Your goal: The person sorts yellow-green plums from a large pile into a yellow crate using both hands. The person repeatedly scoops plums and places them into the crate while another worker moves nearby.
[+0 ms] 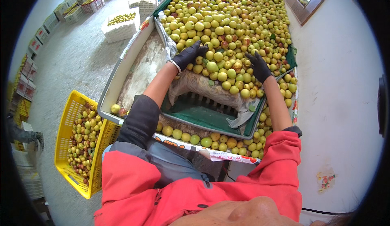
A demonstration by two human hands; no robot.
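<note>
A heap of yellow-green jujubes (227,22), some blotched red-brown, fills the sorting table before me. My left hand (190,55), in a black glove, lies against the near left side of the heap, its fingers stretched over the fruit. On the right, my right hand (259,66), also gloved in black, touches the heap with its fingers spread. Loose jujubes (231,73) lie between the two hands. Below them, a plastic-wrapped roll (204,84) borders a green-lined opening (201,108) with a slatted far side. Neither hand visibly grips a fruit.
A row of jujubes (195,139) lines the table's near channel. At left, a yellow plastic crate (65,153) holds more fruit. White crates (122,32) stand on the concrete floor (76,58). A white wall (335,83) runs close along the right. Part of another person (23,133) shows far left.
</note>
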